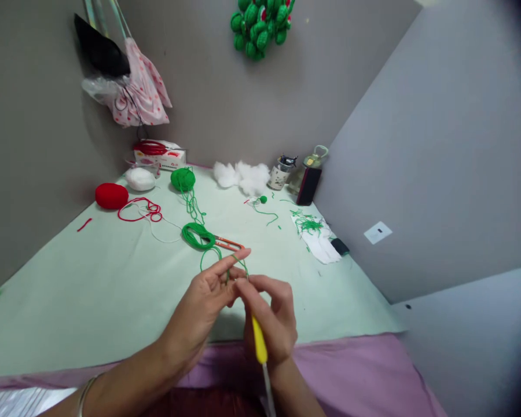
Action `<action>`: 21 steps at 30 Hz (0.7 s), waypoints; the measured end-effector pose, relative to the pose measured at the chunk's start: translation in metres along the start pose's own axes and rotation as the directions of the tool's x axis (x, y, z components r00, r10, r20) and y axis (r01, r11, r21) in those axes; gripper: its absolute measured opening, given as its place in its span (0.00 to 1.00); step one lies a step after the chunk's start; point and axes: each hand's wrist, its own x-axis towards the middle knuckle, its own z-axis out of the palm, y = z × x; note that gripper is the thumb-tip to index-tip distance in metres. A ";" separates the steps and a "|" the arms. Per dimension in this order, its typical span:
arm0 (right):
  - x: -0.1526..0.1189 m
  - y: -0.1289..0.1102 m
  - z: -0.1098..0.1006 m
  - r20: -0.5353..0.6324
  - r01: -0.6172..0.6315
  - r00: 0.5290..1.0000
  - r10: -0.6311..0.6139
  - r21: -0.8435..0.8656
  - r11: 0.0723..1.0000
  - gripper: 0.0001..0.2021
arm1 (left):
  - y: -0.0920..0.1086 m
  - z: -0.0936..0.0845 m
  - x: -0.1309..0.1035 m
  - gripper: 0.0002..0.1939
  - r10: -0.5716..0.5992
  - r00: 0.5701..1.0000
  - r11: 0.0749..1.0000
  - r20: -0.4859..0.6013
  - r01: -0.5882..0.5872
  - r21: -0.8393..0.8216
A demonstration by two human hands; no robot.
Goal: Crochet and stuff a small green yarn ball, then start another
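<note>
My left hand (206, 301) is raised over the front of the table, its index finger stretched out with green yarn (240, 264) looped over it and its other fingers curled together. Pressed close against its fingertips, my right hand (271, 315) pinches a hook with a yellow handle (259, 340), which slants down toward me. The hook's tip and any stitches are hidden between the fingers. Just beyond my left hand lies a loose coil of green yarn (198, 236), beside orange-handled scissors (228, 243).
At the back left are a red yarn ball (112, 196), a white ball (140, 179) and a green ball (183, 179). White stuffing (243, 176), a cup (279, 175) and a phone (309, 186) stand along the back. Green scraps (309, 225) lie right.
</note>
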 end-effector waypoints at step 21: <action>0.012 0.007 -0.004 0.174 -0.551 0.803 0.569 0.581 0.600 0.07 | 0.003 -0.007 -0.002 0.27 -0.009 0.999 0.999 0.048 0.006 0.051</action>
